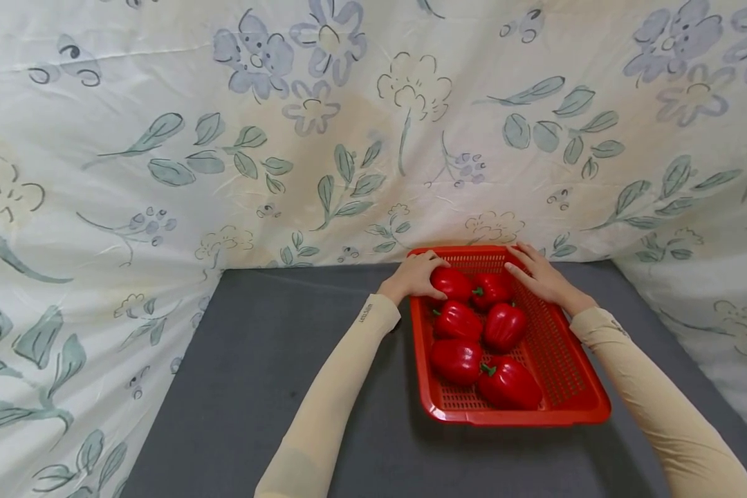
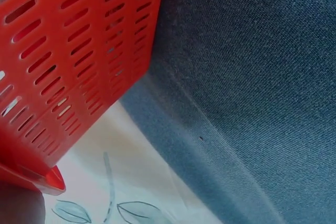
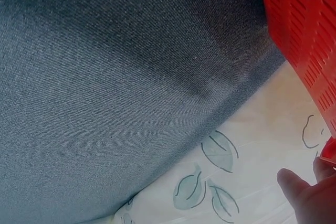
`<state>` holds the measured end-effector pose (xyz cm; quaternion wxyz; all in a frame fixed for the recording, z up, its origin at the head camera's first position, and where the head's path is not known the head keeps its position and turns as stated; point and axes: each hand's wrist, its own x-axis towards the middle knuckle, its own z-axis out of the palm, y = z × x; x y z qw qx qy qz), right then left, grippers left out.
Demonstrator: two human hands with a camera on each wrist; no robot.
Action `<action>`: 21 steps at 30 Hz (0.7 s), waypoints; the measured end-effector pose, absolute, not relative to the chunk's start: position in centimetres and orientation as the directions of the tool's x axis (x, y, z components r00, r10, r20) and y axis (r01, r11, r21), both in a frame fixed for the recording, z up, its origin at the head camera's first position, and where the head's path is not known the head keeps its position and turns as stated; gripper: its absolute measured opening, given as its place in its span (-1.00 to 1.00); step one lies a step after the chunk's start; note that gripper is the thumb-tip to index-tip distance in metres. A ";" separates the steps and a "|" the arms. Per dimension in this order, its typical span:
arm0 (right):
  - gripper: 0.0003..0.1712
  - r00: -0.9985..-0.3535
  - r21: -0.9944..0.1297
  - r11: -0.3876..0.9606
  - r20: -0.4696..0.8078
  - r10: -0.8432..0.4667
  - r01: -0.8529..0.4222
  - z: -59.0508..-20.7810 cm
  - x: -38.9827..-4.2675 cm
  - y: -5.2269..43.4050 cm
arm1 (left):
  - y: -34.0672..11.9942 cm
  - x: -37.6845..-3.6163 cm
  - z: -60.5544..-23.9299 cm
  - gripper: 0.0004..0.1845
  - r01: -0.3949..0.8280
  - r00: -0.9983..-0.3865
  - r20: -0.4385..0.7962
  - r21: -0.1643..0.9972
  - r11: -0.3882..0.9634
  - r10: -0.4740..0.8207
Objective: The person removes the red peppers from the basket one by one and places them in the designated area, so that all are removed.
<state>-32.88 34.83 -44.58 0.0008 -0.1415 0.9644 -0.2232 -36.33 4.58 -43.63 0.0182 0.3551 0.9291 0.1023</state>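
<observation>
A red slotted plastic basket holds several glossy red bell peppers, some with green stems showing. My left hand lies over the basket's far left corner, its thumb and fingers spread beside the farthest left pepper. Whether it presses on that pepper is hard to tell. At the far right corner, my right hand rests over the rim with fingers extended and thumb apart. In the right wrist view, fingers show near the rim's corner. The left wrist view mostly catches the basket's outer wall.
The basket stands on a dark grey cloth-covered table, right of its middle. A white floral curtain hangs close behind the basket and along both sides.
</observation>
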 end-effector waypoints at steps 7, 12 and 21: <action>-0.23 -0.959 -0.419 0.865 0.063 -0.277 -0.277 -44.5 -33.1 34.9 | 4.2 -36.2 -43.6 -0.24 0.644 -0.757 0.116 0.301 0.704 0.643; -0.23 -0.960 -0.423 0.865 0.056 -0.274 -0.271 -44.5 -33.1 35.0 | 3.9 -36.0 -43.6 -0.25 0.647 -0.755 0.158 0.336 0.684 0.637; -0.24 -0.959 -0.427 0.861 0.076 -0.272 -0.278 -44.6 -33.0 35.0 | 3.5 -35.4 -43.1 -0.24 0.633 -0.770 0.225 0.397 0.665 0.598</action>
